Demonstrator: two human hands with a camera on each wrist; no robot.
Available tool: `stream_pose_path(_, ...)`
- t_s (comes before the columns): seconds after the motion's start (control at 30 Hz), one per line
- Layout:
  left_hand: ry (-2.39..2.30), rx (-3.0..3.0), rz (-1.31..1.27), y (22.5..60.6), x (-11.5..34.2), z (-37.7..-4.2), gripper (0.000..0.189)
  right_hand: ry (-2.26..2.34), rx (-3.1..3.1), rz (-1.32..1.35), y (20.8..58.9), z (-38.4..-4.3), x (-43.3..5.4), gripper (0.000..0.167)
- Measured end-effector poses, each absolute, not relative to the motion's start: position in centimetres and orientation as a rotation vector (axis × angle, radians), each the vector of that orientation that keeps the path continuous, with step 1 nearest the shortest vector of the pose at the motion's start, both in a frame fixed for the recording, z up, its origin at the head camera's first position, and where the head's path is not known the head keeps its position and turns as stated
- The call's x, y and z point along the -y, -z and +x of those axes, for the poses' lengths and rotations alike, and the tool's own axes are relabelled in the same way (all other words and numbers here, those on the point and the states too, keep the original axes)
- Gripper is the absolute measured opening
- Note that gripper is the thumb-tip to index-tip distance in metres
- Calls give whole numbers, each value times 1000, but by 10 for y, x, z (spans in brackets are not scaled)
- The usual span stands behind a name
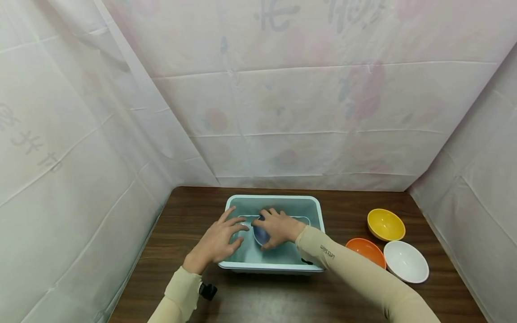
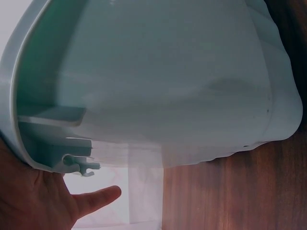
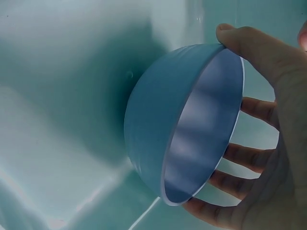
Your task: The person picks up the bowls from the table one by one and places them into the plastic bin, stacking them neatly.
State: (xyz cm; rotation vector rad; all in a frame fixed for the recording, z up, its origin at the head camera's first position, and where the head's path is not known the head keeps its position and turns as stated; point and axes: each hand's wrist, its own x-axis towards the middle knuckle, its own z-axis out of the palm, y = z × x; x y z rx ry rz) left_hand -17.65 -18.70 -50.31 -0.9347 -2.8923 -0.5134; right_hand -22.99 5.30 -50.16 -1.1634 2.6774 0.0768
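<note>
My right hand [image 1: 278,227] spans a blue bowl [image 1: 260,235] inside a pale blue-green plastic basin [image 1: 274,268]. In the right wrist view the thumb [image 3: 249,43] bends onto one side of the bowl's rim, with the fingers along the other side. The bowl [image 3: 153,115] sits low in the basin, its hollow facing the palm. My left hand [image 1: 218,238] hovers at the basin's left rim, fingers spread and holding nothing. From the left wrist, the basin's outer wall [image 2: 168,72] fills most of the picture, with the left hand [image 2: 43,201] partly behind its rim.
To the right on the dark wooden table [image 1: 194,204] stand a yellow bowl [image 1: 386,224], an orange bowl [image 1: 365,251] and a white bowl [image 1: 405,262], close together. My right forearm passes in front of the orange one. White printed sheets [image 1: 303,112] hang around the table.
</note>
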Motion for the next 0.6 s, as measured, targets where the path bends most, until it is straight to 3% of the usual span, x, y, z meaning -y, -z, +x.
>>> stream_pose_path(0.6,524,2894,-943,502,186,-177,29,-210,-2674,-1179,510,-231,-47,84)
